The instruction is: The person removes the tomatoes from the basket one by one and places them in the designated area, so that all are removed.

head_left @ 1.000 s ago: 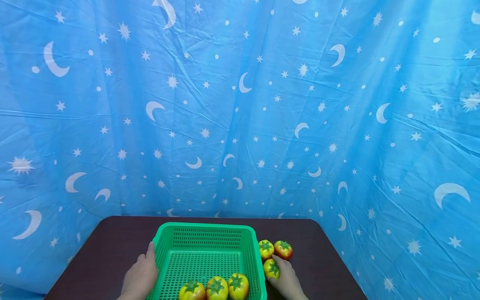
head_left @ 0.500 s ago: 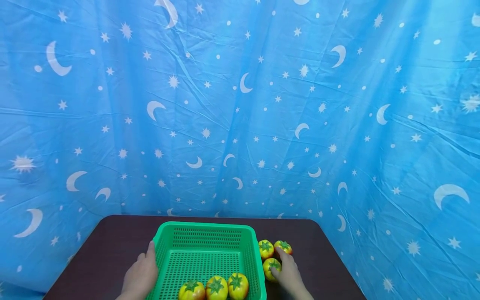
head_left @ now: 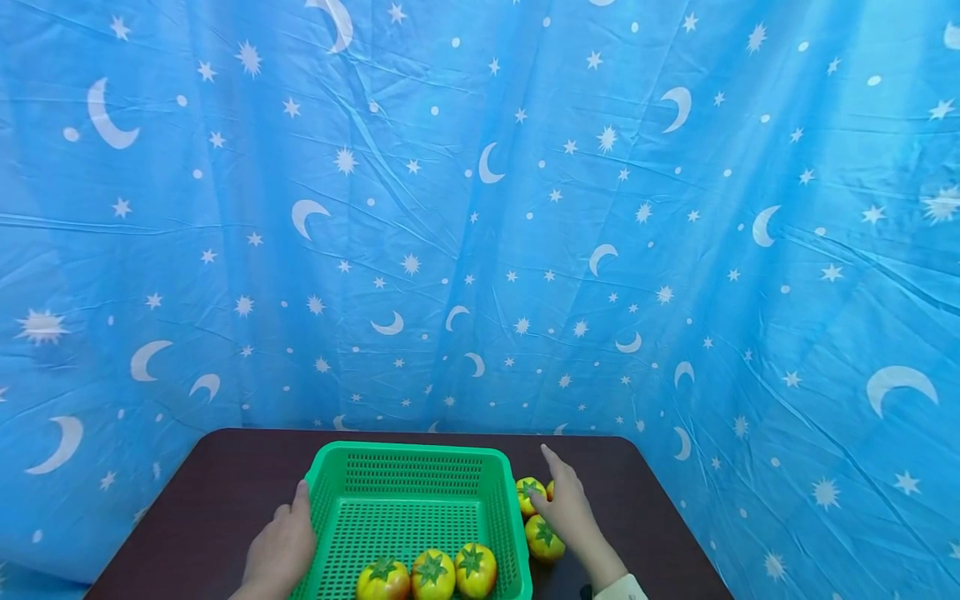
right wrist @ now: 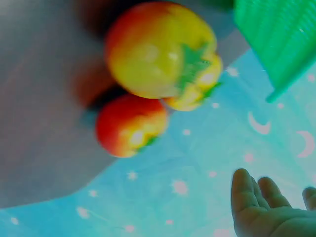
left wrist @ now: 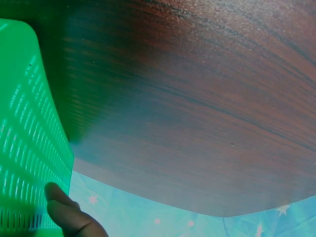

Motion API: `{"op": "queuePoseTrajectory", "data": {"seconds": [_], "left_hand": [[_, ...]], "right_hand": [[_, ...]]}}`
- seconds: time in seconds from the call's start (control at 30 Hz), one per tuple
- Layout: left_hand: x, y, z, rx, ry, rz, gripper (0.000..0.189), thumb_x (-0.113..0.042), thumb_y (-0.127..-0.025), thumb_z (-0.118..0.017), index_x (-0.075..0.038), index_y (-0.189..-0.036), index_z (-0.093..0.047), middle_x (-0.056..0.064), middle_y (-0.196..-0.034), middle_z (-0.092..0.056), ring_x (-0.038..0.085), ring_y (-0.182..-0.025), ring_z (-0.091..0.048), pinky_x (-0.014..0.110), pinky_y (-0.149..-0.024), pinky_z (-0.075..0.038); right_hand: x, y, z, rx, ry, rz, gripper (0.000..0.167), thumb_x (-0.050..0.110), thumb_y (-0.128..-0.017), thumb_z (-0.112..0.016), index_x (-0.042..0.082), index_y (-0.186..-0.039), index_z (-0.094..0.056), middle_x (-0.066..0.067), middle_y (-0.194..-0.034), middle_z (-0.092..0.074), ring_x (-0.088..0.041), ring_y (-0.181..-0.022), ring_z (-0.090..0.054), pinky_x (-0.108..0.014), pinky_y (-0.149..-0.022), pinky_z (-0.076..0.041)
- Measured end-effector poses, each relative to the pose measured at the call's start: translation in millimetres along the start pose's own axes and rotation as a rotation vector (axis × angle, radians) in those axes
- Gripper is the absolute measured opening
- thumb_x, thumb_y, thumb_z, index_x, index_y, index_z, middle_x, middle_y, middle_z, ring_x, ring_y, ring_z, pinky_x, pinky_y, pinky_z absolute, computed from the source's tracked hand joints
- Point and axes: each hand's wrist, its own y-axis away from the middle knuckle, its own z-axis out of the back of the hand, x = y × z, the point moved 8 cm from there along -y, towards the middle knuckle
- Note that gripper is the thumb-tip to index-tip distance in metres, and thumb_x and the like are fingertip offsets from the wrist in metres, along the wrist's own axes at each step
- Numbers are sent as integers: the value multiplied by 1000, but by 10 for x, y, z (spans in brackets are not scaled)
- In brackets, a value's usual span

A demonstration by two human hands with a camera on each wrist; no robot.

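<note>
A green plastic basket (head_left: 420, 448) stands on the dark table, and several red-and-yellow tomatoes are in view. Three of them, among them a middle tomato (head_left: 432, 575), lie in a row at the basket's near end. My left hand (head_left: 282, 546) rests against the basket's left outer wall, its fingertips (left wrist: 53, 191) touching the slotted side. Just right of the basket, three more tomatoes sit close together: a near tomato (head_left: 545, 540), a far-left tomato (head_left: 529, 495) and a third mostly hidden by my right hand (head_left: 572, 510). That hand hovers over them with fingers spread, holding nothing.
The dark wood-grain table (head_left: 247, 475) has rounded far corners. A blue curtain (head_left: 450, 250) with white moons and stars hangs behind it and along both sides. The basket's side wall rises between the two groups of tomatoes.
My right hand has let go of the near tomato and moved forward and up, over the far ones, its fingers straightening. The left hand and basket have not moved.
</note>
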Motion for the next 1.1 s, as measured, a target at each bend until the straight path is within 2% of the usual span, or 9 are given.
{"op": "queuePoseTrajectory", "data": {"seconds": [0.37,0.6,1.1], "left_hand": [[32,-16,-35,48,28,19,59,-3,-104,-39,12,-155,-13,25,-102,-57,25,-75,-58,43,-62,-49],[12,-24,-15,27,7,16,58,-1,-103,-40,13,-154,-15,27,-104,-58,27,-77,-60,45,-64,-51],[12,-25,-16,20,5,-3,58,0,-103,-39,13,-154,-14,29,-107,-57,27,-78,-60,45,-64,-50]], "right_hand": [[506,-116,-153,88,-32,129,71,21,-94,-69,12,-156,-35,-18,-155,-42,-45,-142,-39,-71,-109,-33],[840,-198,-257,148,-41,175,71,25,-96,-68,16,-157,-34,-15,-156,-41,-44,-142,-39,-65,-104,-44],[1394,-144,-633,293,-3,281,69,28,-98,-65,26,-158,-31,-6,-157,-43,-33,-144,-42,-56,-108,-45]]}}
